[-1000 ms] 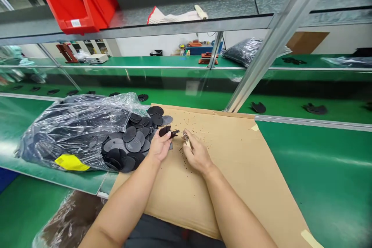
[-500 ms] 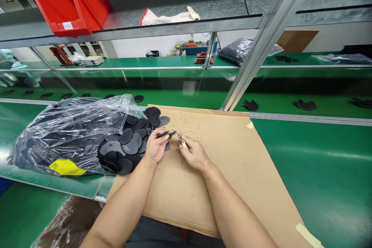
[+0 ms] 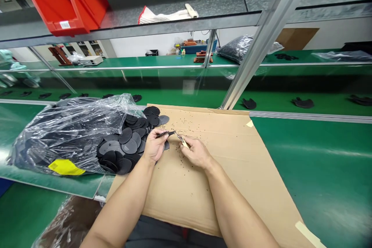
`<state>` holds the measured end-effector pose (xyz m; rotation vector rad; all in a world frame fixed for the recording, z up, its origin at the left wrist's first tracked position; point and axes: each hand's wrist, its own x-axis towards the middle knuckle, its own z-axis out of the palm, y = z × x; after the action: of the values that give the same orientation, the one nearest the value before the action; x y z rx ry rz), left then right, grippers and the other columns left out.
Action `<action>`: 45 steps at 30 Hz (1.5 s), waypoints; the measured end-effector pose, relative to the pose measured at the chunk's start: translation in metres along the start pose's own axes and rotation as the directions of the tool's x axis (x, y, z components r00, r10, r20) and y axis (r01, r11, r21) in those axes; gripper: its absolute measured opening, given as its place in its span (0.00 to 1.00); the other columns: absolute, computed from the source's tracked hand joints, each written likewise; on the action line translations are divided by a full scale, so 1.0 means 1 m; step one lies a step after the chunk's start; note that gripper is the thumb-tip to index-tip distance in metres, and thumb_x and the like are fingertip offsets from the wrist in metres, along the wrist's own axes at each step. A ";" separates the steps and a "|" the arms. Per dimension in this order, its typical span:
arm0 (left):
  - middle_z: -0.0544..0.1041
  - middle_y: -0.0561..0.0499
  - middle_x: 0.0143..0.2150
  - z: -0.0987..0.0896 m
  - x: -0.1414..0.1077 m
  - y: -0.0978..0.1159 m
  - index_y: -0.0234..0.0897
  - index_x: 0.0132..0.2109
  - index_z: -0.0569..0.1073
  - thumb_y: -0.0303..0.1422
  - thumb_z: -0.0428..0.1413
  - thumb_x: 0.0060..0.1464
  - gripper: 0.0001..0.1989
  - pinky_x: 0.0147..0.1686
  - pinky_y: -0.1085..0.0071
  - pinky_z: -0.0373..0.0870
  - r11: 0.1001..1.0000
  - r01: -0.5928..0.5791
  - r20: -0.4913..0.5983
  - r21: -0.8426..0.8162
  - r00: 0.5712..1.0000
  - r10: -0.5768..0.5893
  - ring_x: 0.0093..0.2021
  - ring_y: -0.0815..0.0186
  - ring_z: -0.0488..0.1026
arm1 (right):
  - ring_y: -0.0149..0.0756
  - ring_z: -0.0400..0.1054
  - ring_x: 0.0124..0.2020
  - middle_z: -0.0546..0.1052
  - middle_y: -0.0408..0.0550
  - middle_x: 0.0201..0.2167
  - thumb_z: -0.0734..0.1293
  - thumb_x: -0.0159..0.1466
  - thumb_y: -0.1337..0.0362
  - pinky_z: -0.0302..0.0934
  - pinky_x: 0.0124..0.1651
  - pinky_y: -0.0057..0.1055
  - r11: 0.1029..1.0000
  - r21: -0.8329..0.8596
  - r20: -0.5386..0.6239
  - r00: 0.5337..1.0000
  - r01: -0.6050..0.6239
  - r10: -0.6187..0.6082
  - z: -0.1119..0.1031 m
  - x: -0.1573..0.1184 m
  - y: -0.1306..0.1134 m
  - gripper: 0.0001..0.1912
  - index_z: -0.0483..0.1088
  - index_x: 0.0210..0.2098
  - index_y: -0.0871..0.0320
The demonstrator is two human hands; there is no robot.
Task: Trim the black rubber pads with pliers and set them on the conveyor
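A slender black piece [image 3: 164, 134], its material too small to tell, is pinched between the thumb and fingers of the left hand [image 3: 155, 146]. It lies above the tan cardboard sheet, with its tip toward the right hand [image 3: 195, 153]. The right hand is closed on a small metal hand tool [image 3: 183, 140], whose exact type cannot be told. Its end sits just beside the tip of the black piece. The hands are apart but near each other, a position that brings both held items together in front of the body.

The flat tan cardboard sheet [image 3: 186, 205] lies beneath them on the green tabletop [image 3: 314, 162], fixed by pale masking tape [image 3: 308, 234]. Fine black specks [image 3: 186, 122] are scattered across it, so it appears to keep them off the tabletop. A heap of flat round black discs [image 3: 129, 146] lies just left of the left hand, within easy reach, spilling from a clear plastic bag [image 3: 64, 135].
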<state>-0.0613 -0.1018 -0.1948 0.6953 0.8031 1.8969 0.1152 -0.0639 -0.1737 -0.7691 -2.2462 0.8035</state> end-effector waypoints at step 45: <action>0.75 0.51 0.33 -0.008 0.002 0.012 0.38 0.36 0.73 0.28 0.61 0.47 0.07 0.34 0.67 0.74 0.893 0.394 0.144 -0.219 0.918 -0.369 0.37 0.65 0.74 | 0.27 0.54 0.24 0.65 0.39 0.24 0.63 0.60 0.59 0.52 0.28 0.25 0.864 0.483 -0.030 0.984 -0.141 0.177 0.011 -0.001 0.015 0.12 0.72 0.37 0.60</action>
<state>-0.0743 -0.1065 -0.1902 0.4348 0.5796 1.5542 0.1123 -0.0583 -0.1919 -0.7293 -1.8149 1.3263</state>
